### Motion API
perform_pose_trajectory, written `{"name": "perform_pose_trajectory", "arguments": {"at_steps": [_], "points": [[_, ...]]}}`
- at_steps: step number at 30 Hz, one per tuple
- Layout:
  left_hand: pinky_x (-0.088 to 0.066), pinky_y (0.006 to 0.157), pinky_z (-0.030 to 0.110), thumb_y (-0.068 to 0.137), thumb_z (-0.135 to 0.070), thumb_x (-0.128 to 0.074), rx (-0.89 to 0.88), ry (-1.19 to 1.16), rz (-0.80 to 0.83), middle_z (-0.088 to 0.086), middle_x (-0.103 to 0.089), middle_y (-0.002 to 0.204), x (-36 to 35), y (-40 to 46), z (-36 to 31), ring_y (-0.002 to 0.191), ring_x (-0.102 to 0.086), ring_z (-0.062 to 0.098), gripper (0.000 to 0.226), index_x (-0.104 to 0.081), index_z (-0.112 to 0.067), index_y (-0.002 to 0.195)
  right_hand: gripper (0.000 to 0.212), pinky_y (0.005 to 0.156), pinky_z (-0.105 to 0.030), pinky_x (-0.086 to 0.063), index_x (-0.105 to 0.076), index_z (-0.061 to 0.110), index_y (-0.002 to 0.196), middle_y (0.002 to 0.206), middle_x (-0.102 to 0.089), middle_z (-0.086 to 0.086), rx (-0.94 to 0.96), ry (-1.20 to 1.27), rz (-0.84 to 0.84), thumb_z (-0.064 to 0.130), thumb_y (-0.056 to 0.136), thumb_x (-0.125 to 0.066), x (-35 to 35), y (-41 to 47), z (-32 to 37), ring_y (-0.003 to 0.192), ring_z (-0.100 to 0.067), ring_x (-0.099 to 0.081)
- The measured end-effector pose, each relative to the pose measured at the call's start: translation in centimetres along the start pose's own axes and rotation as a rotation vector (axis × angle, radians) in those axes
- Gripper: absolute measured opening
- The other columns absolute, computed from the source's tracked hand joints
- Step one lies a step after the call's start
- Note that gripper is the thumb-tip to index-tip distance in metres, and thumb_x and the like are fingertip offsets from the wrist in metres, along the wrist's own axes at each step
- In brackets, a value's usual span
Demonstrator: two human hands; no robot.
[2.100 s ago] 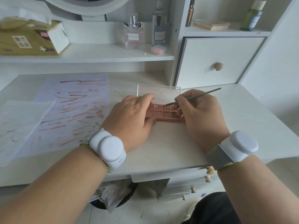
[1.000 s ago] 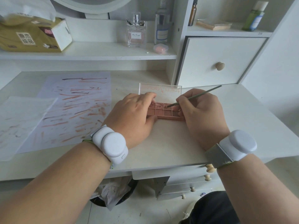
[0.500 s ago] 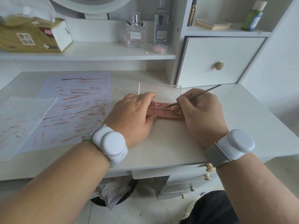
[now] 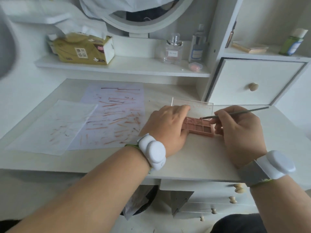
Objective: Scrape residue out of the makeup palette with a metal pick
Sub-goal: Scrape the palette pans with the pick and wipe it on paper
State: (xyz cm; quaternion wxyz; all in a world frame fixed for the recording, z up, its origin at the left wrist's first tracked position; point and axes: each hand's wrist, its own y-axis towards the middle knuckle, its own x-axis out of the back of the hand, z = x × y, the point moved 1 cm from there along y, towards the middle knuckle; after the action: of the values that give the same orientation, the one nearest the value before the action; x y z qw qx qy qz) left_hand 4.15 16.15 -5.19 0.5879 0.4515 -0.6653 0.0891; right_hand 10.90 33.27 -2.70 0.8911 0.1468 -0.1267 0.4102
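Observation:
A pink makeup palette (image 4: 199, 127) with small square wells lies open on the white desk (image 4: 193, 162), its clear lid (image 4: 200, 107) standing up behind it. My left hand (image 4: 165, 126) clamps the palette's left end and covers that part. My right hand (image 4: 237, 128) pinches a thin metal pick (image 4: 235, 113) like a pen. The pick's tip rests in an upper-row well near the palette's middle, and its shaft points up and to the right.
Two paper sheets (image 4: 107, 115) smeared with reddish streaks lie left of the palette. On the shelf behind stand a tissue box (image 4: 84, 49), a perfume bottle (image 4: 173, 51) and a clear bottle (image 4: 197, 46). A white drawer unit (image 4: 252, 81) is at the right rear, with a round mirror (image 4: 134, 14) above.
The view has swung left and up, showing more of the mirror and shelf. The pick's tip has shifted left along the upper row of wells. Both hands keep their hold.

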Motion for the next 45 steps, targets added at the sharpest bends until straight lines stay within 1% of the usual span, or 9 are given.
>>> {"name": "perform_pose_trajectory", "arguments": {"at_steps": [5, 7, 9, 13, 16, 19, 30, 34, 45], "points": [[-0.050, 0.086, 0.041, 0.080, -0.016, -0.063, -0.082, -0.113, -0.198, -0.002, -0.062, 0.121, 3.7, -1.9, 0.3, 0.106, -0.059, 0.024, 0.043, -0.061, -0.020, 0.122, 0.016, 0.086, -0.062, -0.060, -0.075, 0.027, 0.085, 0.073, -0.078, 0.003, 0.036, -0.026, -0.034, 0.030, 0.090, -0.060, -0.1, -2.2, 1.5, 0.069, -0.026, -0.072], [-0.050, 0.082, 0.038, 0.079, -0.013, -0.062, -0.039, -0.101, -0.260, -0.003, -0.064, 0.112, 5.9, -3.7, 2.3, 0.098, -0.061, 0.023, 0.032, -0.067, -0.021, 0.109, 0.017, 0.085, -0.059, -0.060, -0.075, 0.031, 0.086, 0.074, -0.078, 0.004, 0.083, -0.024, -0.052, 0.034, 0.089, -0.059, -0.7, -3.5, 2.4, 0.070, -0.026, -0.072], [-0.051, 0.078, 0.035, 0.079, -0.011, -0.060, 0.070, -0.049, -0.290, -0.004, -0.065, 0.103, 8.0, -5.7, 5.5, 0.092, -0.063, 0.022, 0.025, -0.070, -0.022, 0.099, 0.018, 0.078, -0.049, -0.061, -0.075, 0.022, 0.083, 0.074, -0.078, -0.002, 0.126, 0.065, -0.033, 0.028, 0.090, -0.060, -1.8, -4.5, 3.7, 0.064, -0.018, -0.070], [-0.055, 0.071, 0.037, 0.078, -0.007, -0.061, 0.298, 0.045, -0.296, -0.004, -0.067, 0.093, 12.0, -10.6, 12.2, 0.079, -0.065, 0.020, 0.023, -0.072, -0.023, 0.091, 0.020, 0.064, -0.036, -0.054, -0.073, 0.011, 0.078, 0.068, -0.076, -0.007, 0.218, 0.195, 0.223, 0.016, 0.095, -0.064, -7.8, -7.4, 6.4, 0.058, -0.017, -0.066], [-0.054, 0.072, 0.035, 0.082, -0.013, -0.063, 0.400, 0.078, -0.236, -0.010, -0.064, 0.086, 13.2, -13.3, 14.4, 0.076, -0.062, 0.015, 0.019, -0.072, -0.028, 0.090, 0.021, 0.059, -0.039, -0.051, -0.069, 0.012, 0.074, 0.064, -0.073, -0.008, 0.246, 0.238, 0.457, 0.008, 0.094, -0.064, -13.3, -10.3, 8.0, 0.057, -0.021, -0.061], [-0.053, 0.072, 0.035, 0.085, -0.019, -0.061, 0.397, 0.072, -0.175, -0.011, -0.064, 0.089, 13.0, -15.0, 15.2, 0.078, -0.061, 0.014, 0.017, -0.071, -0.031, 0.091, 0.021, 0.066, -0.043, -0.054, -0.067, 0.016, 0.071, 0.065, -0.073, -0.001, 0.259, 0.150, 0.570, 0.015, 0.091, -0.062, -17.2, -12.2, 8.4, 0.059, -0.018, -0.061], [-0.048, 0.065, 0.032, 0.083, -0.020, -0.059, 0.301, 0.113, -0.151, -0.009, -0.065, 0.086, 11.7, -15.0, 15.1, 0.074, -0.062, 0.019, 0.015, -0.071, -0.028, 0.082, 0.024, 0.058, -0.023, -0.046, -0.065, 0.017, 0.071, 0.061, -0.069, 0.007, 0.326, -0.100, 0.579, 0.015, 0.095, -0.060, -18.6, -12.6, 7.7, 0.057, -0.006, -0.058], [-0.048, 0.068, 0.033, 0.084, -0.020, -0.059, 0.305, 0.109, -0.160, -0.009, -0.066, 0.088, 11.7, -15.1, 15.2, 0.077, -0.062, 0.020, 0.016, -0.072, -0.028, 0.083, 0.021, 0.064, -0.034, -0.047, -0.060, 0.011, 0.077, 0.068, -0.069, -0.009, 0.406, -0.181, 0.514, 0.017, 0.096, -0.054, -18.7, -12.7, 7.5, 0.067, -0.020, -0.060], [-0.044, 0.069, 0.031, 0.085, -0.021, -0.058, 0.321, 0.110, -0.157, -0.009, -0.065, 0.089, 11.8, -15.1, 15.0, 0.078, -0.061, 0.019, 0.016, -0.072, -0.029, 0.084, 0.021, 0.066, -0.036, -0.045, -0.055, 0.014, 0.083, 0.068, -0.067, -0.007, 0.487, -0.191, 0.495, 0.023, 0.101, -0.051, -18.8, -12.7, 7.4, 0.067, -0.019, -0.058]]}}
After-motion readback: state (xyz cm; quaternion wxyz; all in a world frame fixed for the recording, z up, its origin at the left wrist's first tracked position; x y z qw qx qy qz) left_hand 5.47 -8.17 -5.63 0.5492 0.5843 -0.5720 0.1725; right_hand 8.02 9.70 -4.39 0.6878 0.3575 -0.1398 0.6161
